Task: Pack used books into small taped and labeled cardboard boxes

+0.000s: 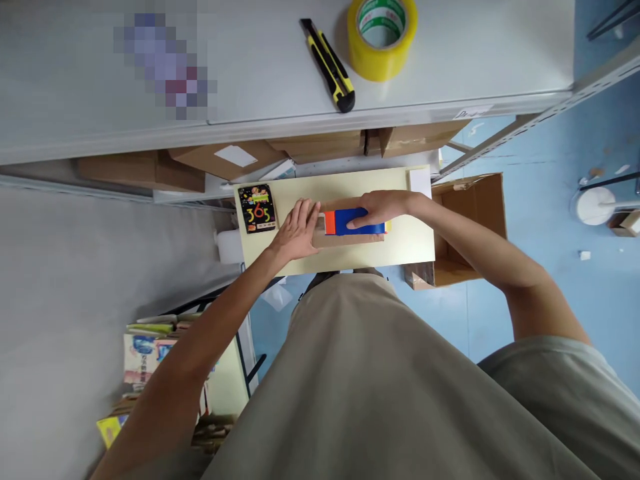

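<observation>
Left hand (296, 233) stretched forward with arm nearly straight, palm down and fingers spread flat, grip released, pressing the left end of a brown cardboard parcel (345, 239) lying at the middle of the pale yellow table (415, 250). Right hand (383, 207) reaching in from the right with elbow bent, grip clenched around a blue and orange tape dispenser (353, 222) resting on top of the parcel. Left of the parcel, near the table's left edge, a black booklet (257, 208) marked "365"; beyond the table, on a grey shelf (250, 87), a yellow utility knife (330, 65) beside a yellow tape roll (383, 37), its green lettering unreadable.
</observation>
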Demonstrator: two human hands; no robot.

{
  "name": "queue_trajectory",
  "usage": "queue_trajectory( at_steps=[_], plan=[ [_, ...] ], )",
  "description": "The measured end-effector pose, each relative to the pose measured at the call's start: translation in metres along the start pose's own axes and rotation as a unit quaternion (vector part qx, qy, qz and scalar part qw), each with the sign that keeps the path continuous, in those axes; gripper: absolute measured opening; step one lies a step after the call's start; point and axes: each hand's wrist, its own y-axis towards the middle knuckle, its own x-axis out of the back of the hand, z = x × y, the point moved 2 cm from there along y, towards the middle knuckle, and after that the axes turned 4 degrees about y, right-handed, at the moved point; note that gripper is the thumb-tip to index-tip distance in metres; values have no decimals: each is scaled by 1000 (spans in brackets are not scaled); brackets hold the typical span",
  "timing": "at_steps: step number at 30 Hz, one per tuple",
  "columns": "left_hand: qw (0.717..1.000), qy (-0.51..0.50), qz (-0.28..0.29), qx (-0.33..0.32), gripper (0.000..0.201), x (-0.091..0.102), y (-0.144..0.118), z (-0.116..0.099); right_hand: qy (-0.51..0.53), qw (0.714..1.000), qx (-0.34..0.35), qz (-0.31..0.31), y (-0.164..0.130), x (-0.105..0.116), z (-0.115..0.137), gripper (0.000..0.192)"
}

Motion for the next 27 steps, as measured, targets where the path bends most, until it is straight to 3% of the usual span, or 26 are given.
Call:
queue_trajectory(
  at_steps=[3, 8, 11, 14, 21, 27],
  plan=[
    [1000, -3, -5, 12, 148, -1, -1, -4, -2, 998, -55, 31, -30, 15, -17, 62],
    [1000, -18, -9, 25, 149, -6, -4, -4, -7, 982, -181, 52, -101, 54, -69, 68],
    [999, -31, 1, 22, 150, -12, -2, -4, -13, 972, -230, 54, -124, 65, -95, 74],
    [999, -43, 0, 18, 149, -18, -1, -3, -18, 972, -229, 52, -121, 63, -110, 71],
    [998, -53, 8, 33, 145, -27, -2, 4, -65, 969, -238, 20, -75, 40, -136, 64],
    [998, -36, 33, 35, 142, -34, -4, 8, -135, 956, -259, 21, -45, 19, -142, 72]
  ],
)
